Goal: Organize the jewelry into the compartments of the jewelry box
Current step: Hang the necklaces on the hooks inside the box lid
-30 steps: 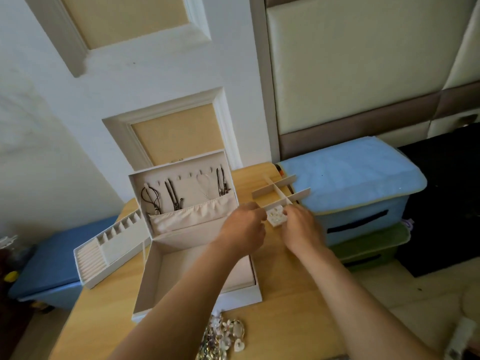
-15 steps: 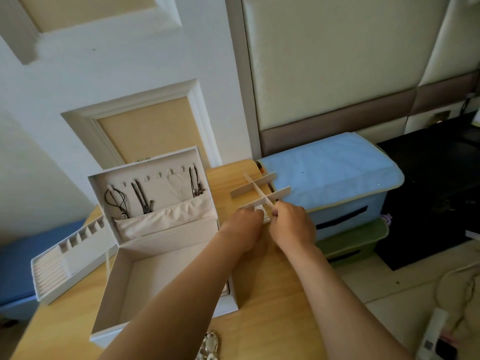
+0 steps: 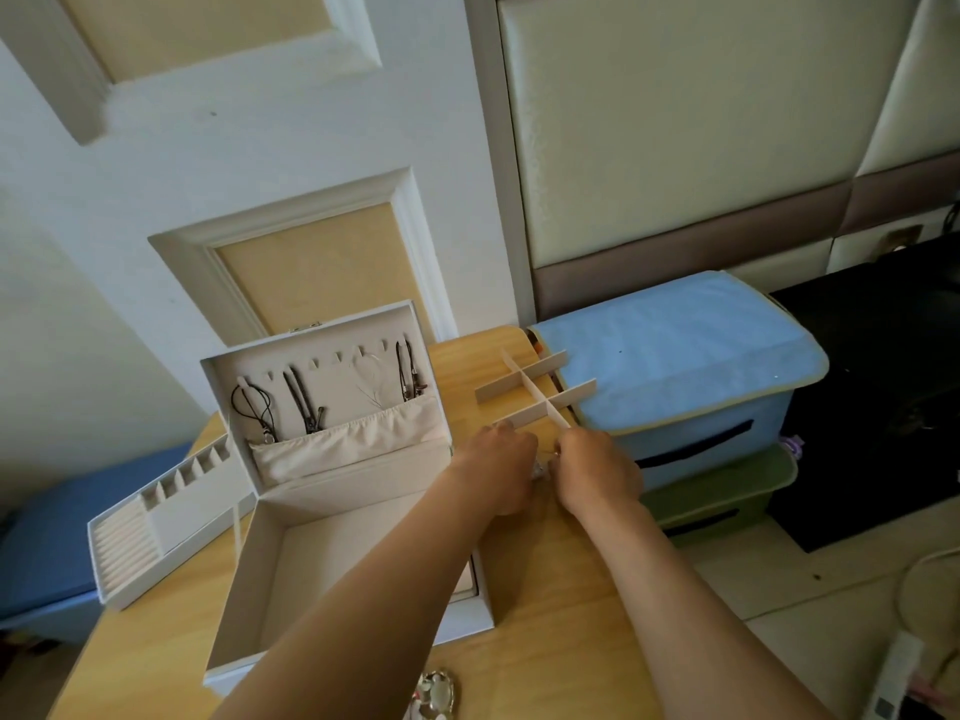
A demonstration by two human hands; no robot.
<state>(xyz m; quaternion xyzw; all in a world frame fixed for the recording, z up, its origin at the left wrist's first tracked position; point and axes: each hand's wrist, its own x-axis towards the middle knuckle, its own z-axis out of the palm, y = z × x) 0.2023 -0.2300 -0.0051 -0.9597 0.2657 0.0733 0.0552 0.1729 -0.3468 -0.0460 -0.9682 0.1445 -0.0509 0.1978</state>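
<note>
Just right of the frame's centre, the left hand (image 3: 501,472) and right hand (image 3: 597,472) met knuckle to knuckle above the table (image 3: 545,641), both curled closed on a small glinting piece (image 3: 540,467) pinched between them. The box (image 3: 249,589) stood open at lower centre-left, its bottom bare. Its tray (image 3: 182,522) lay at far left and its divider (image 3: 535,381) at upper right, one end resting on a blue bin (image 3: 675,345). The likeliest slip was the piece dropping from so fine a pinch. It would land on the table rather than in any compartment, since the hands worked beside the box and not over it. The right hand's knuckles sat at the divider's near end, so a nudge could skid it, and the left forearm crossing the box's front corner could jog the box. Both sets of fingertips were hidden behind the knuckles, so what the piece was and how it was held could not be made out. The pile (image 3: 435,696) of jewelry was cut off by the bottom edge, and the necklaces (image 3: 304,407) in the lid (image 3: 332,376) were too fine to tell apart.
</note>
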